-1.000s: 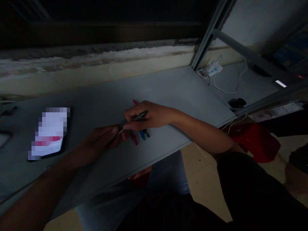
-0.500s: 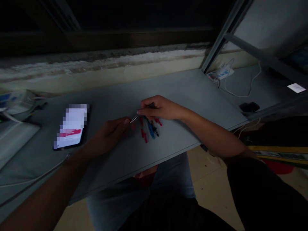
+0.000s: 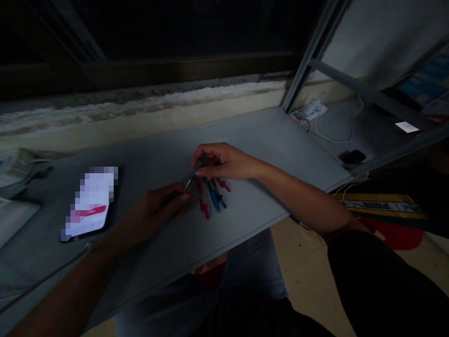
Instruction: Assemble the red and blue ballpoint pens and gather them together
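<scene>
Between my two hands slants a slim dark pen (image 3: 190,183) with a shiny lower section. My right hand (image 3: 224,161) has its fingers closed round the pen's upper part. My left hand (image 3: 163,203) pinches the lower end, thumb and fingertips pressed together. Just under and in front of my right hand several pens lie on the grey table: a red pen (image 3: 204,208), a blue pen (image 3: 214,200), a black pen (image 3: 222,201) and another red pen (image 3: 224,186). Their far ends are partly hidden by my right hand.
A phone (image 3: 93,206) with a lit screen lies to the left on the table (image 3: 245,206). White boxy devices and cables sit at the far left. To the right, a metal frame post (image 3: 301,61) rises beside a power strip (image 3: 308,113), a white cable and a dark mouse-like object (image 3: 352,157).
The pen has tilted more upright between my hands, and more of its dark upper part shows. The camera view has shifted a little to the right.
</scene>
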### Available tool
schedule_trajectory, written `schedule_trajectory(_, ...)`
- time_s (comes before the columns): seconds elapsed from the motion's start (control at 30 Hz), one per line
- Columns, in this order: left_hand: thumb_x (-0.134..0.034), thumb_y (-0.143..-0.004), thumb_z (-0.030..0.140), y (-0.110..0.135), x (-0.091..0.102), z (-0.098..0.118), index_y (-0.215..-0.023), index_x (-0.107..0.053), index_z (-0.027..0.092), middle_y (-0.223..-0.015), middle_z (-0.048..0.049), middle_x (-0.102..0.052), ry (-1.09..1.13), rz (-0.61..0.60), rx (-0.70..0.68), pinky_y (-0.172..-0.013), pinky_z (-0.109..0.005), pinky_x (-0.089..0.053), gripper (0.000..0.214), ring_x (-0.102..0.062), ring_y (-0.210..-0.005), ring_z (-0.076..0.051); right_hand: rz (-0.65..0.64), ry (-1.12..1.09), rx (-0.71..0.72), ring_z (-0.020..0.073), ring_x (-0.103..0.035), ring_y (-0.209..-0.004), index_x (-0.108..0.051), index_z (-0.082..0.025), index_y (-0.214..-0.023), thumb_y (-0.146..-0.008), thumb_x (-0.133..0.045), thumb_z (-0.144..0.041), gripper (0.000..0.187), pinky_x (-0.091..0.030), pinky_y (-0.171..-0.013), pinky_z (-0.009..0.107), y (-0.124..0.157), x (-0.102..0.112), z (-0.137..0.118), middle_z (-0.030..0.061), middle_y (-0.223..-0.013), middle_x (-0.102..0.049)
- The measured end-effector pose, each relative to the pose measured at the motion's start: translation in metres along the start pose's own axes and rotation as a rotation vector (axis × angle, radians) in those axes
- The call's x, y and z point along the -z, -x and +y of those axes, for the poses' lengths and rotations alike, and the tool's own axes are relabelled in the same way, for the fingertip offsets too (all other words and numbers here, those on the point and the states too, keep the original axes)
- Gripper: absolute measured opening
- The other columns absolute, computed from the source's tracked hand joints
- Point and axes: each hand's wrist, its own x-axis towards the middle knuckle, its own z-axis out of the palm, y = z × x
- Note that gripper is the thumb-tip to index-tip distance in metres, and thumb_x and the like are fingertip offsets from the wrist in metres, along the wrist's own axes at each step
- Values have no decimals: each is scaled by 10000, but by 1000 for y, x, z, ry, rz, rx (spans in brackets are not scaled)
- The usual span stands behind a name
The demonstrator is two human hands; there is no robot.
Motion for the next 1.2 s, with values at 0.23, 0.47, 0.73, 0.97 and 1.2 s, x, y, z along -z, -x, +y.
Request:
schedule_trajectory(0.23, -582, -1061, 611, -2, -2, 4, -896, -742, 209, -780, -11, -721, -28, 28, 33, -638, -259, -501, 463, -660, -699, -188, 65, -37, -93, 86, -579, -660, -639, -170, -926, -917, -898, -374, 330, -471, -638, 225, -3, -6, 1, -67, -731, -638)
schedule_trajectory(0.47, -657, -1030, 604, -3, -4, 0, -977, -796, 202, -852, -49, -787, 12, -12, 34, -659, -278, -540, 430, -702, -744, -203, 113, -220, -44, 73, -633, -732, -692, -167, -1054, -850, -879, -119, 280, -517, -714, 207, -5, -6, 4, -14, -923, -809)
schedule_trajectory(0.73, -730, -1020, 542, 0, -6, 3, -991, -779, 204, -905, -62, -794, 191, -61, 32, -768, -304, -599, 343, -749, -849, -222, -4, -486, -36, 111, -764, -897, -731, -149, -1067, -818, -925, -130, 317, -607, -878, 230, -2, -11, -1, 46, -989, -865)
schedule_trajectory(0.97, -594, -1109, 541, 2, -4, 10, -1010, -793, 194, -803, -35, -732, 168, -148, -30, -660, -269, -537, 412, -668, -716, -184, -68, -511, -46, 151, -785, -913, -720, -139, -987, -800, -846, -69, 236, -616, -872, 277, 2, -12, 1, 56, -958, -839)
schedule_trajectory(1.2, -613, -1114, 460, 4, -7, -3, -1170, -804, 178, -855, -57, -786, 247, -210, -41, -657, -251, -528, 345, -678, -732, -173, -107, -517, -22, 154, -815, -901, -692, -160, -866, -750, -662, 14, 212, -599, -929, 285, 2, -17, 4, 4, -820, -820)
